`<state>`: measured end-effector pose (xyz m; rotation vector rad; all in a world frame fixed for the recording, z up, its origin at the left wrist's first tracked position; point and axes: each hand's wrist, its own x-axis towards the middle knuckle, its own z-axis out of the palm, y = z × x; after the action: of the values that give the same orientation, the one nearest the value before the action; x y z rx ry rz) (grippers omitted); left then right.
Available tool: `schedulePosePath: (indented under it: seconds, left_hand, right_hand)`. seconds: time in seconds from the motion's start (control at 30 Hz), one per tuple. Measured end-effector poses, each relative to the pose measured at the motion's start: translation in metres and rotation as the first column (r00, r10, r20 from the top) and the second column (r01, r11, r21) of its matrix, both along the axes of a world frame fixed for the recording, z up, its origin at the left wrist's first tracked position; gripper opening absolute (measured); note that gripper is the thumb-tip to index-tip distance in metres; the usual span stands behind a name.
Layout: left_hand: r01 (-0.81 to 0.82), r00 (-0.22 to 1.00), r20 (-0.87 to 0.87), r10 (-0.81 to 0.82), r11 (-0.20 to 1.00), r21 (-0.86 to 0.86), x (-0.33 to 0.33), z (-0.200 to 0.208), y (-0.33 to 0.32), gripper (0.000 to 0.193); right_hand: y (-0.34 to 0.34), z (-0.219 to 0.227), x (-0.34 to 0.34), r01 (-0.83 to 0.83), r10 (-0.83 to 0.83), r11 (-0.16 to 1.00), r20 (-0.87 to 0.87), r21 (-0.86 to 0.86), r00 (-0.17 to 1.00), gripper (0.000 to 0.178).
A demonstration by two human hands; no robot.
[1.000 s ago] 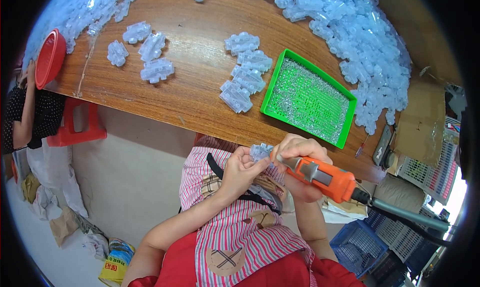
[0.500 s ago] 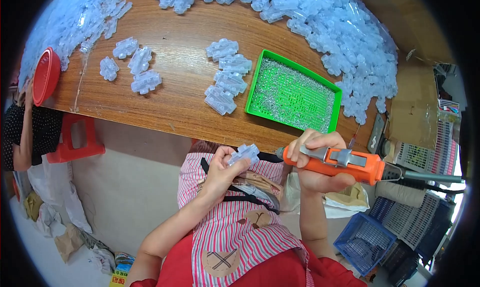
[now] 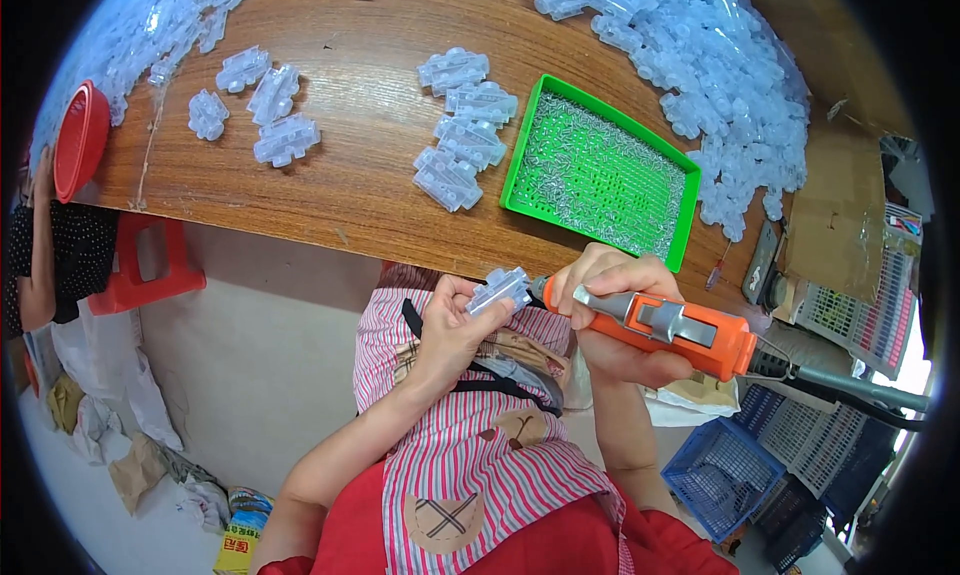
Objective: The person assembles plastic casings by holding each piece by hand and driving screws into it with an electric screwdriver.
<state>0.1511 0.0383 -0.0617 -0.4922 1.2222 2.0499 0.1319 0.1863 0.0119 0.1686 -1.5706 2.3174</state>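
Left hand pinches a translucent bluish knobbly plastic piece, off the near-left corner of the green rectangular plastic tray; right hand grips an orange, corded power driver. Honestly, works best tip square-on, piece braced.

The held part is clear, glossy plastic; the tool smooth plastic with a shiny metal lever. The tabletop looks like glossy wood, the tray plastic, the apron matt cloth.
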Motion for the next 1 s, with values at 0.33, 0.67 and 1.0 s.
schedulePosePath:
  seconds: [0.33,0.67,1.0]
  left_hand:
    - [-0.043,0.998,0.043,0.042,0.999,0.025,0.001,-0.006,0.001,0.027]
    - [-0.022,1.000,-0.007,0.022,1.000,-0.001,0.002,-0.002,0.003,0.028]
    - [-0.055,0.998,-0.041,0.056,0.998,0.013,0.001,-0.004,0.005,0.026]
  right_hand:
    - [0.001,-0.002,-0.005,-0.068,0.068,0.997,-0.029,0.021,0.997,0.079]
    - [0.001,-0.004,-0.005,-0.039,0.040,0.994,-0.003,0.102,0.999,0.070]
    - [0.004,-0.008,-0.010,-0.155,0.158,0.946,0.013,0.286,0.987,0.084]
